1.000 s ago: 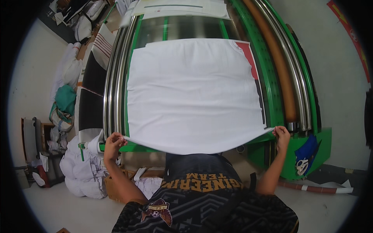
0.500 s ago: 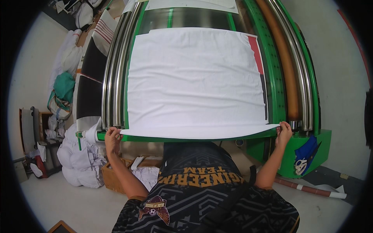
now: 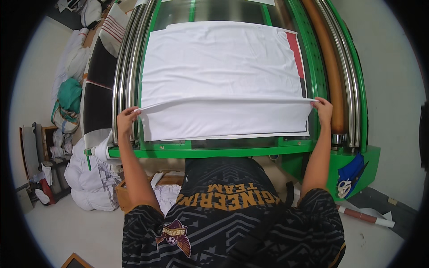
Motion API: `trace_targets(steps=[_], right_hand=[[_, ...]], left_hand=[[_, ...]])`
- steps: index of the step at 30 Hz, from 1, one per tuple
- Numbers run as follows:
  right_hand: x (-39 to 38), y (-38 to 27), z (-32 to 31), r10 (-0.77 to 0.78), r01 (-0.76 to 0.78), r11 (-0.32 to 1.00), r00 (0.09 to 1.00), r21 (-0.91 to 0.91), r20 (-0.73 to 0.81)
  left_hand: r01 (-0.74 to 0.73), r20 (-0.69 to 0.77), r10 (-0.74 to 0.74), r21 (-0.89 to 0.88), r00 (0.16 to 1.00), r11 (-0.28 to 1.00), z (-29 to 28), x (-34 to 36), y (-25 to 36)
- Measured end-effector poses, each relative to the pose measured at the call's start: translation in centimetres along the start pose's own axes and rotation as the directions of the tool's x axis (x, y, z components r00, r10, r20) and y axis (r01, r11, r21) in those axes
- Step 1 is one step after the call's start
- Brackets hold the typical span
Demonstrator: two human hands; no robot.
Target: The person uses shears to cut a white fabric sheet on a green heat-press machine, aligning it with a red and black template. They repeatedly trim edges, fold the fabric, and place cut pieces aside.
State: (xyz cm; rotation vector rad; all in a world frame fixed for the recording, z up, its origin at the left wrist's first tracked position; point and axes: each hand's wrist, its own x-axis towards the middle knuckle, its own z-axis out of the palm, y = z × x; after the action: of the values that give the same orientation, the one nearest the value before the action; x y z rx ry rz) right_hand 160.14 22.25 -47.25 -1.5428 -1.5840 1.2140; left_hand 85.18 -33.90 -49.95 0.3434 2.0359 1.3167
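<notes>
Cloth (image 3: 214, 67), white and kinda wrinkly, is lying across the shiny dark bed (image 3: 232, 10) of a big green-framed machine. Near edge is lifted into a narrow fold running side to side, left hand (image 3: 127, 119) pinching the left end between thumb and fingers, right hand (image 3: 323, 110) pinching the other end the same way, so both are closed on it. Under the fold there's a flat white layer, can't tell if it's the same piece or another one. A printed sheet (image 3: 295, 51) peeks out along the right side, red and black.

Machine-wise: silver rollers (image 3: 129, 76) down the left, a fat brown roller (image 3: 331, 80) on the right with more shiny metal rods (image 3: 351, 89) beside it, and a green front bar (image 3: 214, 152) closest to the body. Something blue (image 3: 351, 169) hangs off the right end, with white-handled scissors (image 3: 343, 188) on it.

Room's pretty cluttered on the left: black-and-white material (image 3: 98, 105) hanging by the rollers, a teal bundle (image 3: 70, 97), a puffy white pile (image 3: 91, 178) low down. On the right, plain pale wall (image 3: 393, 102) and a reddish-brown and white tube (image 3: 366, 216) on the floor.
</notes>
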Motion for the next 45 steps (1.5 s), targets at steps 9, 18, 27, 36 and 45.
trace_targets(steps=[9,18,27,36,45], right_hand=[[3.0,-1.6,3.6,-0.099,0.112,0.945,0.993,-0.308,0.056],[-10.0,-5.7,12.1,0.021,-0.022,1.0,0.999,0.0,-0.044],[-23.3,-8.0,28.0,0.031,-0.178,0.922,0.92,0.345,0.391],[-25.6,-9.3,28.6,0.012,-0.136,0.954,0.908,0.266,0.419],[-27.9,-8.1,29.3,-0.074,0.015,0.976,0.96,0.216,0.269]], left_hand=[[-0.167,-0.136,0.203,0.242,0.97,0.956,5.6,1.2,4.1],[-0.137,0.002,0.137,-0.004,0.991,0.991,13.7,-6.9,7.3],[-0.026,0.396,0.093,-0.172,0.913,0.985,31.0,-14.4,6.5],[-0.032,0.387,0.109,-0.2,0.916,0.979,32.8,-16.4,6.6],[-0.101,0.383,0.152,-0.15,0.911,0.984,32.4,-17.3,6.6]])
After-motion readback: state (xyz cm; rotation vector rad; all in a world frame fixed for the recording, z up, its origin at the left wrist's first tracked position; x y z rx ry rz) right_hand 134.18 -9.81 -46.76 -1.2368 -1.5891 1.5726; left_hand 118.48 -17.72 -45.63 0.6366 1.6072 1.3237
